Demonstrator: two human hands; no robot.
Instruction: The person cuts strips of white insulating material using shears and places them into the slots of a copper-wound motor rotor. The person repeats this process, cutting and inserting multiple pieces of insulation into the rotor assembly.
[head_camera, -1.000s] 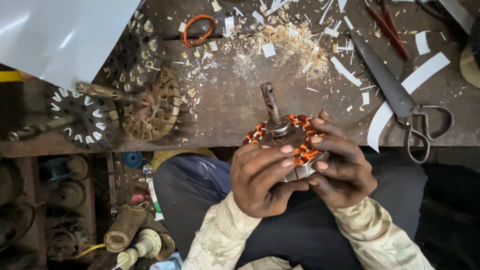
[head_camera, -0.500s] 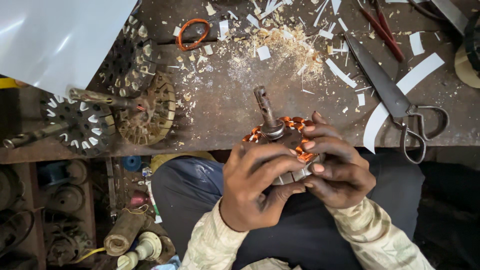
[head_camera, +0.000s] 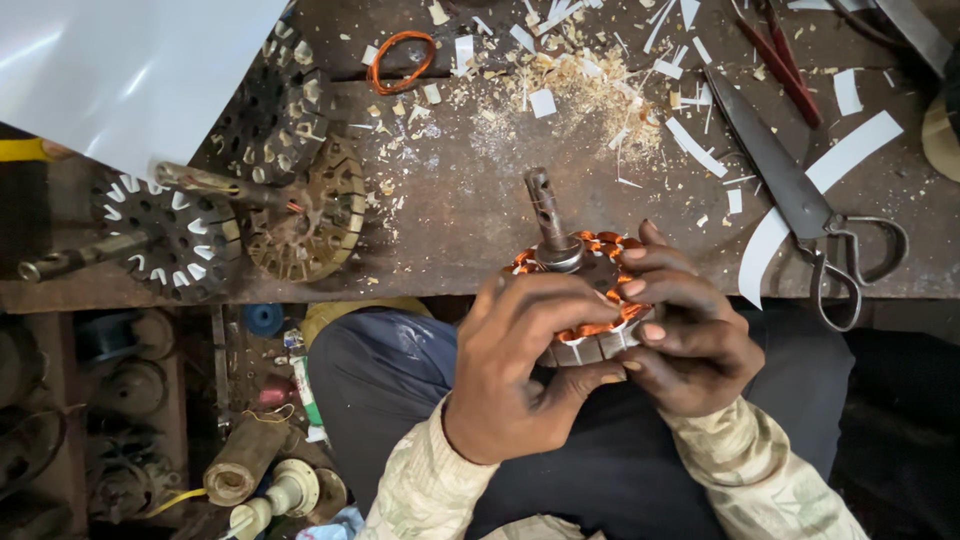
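Observation:
Both of my hands hold a round motor stator (head_camera: 590, 262) wound with copper wire, its steel shaft (head_camera: 545, 212) sticking up towards the workbench. My left hand (head_camera: 515, 365) wraps the near left side, thumb and fingers pressing on the windings. My right hand (head_camera: 685, 335) grips the right side, fingers laid across the copper coils and the white slot papers at the rim. The stator hovers over my lap, at the bench's front edge.
On the wooden bench (head_camera: 450, 200) lie large scissors (head_camera: 800, 205), white paper strips (head_camera: 830, 175), shavings, a copper wire ring (head_camera: 403, 60), bare stator cores on shafts (head_camera: 190, 235) and a white sheet (head_camera: 110, 70). Spools and parts crowd the floor at left (head_camera: 240, 460).
The stator and both hands drifted slightly left and nearer in view. My left fingers shifted higher over the windings; the right fingers stay on the coils.

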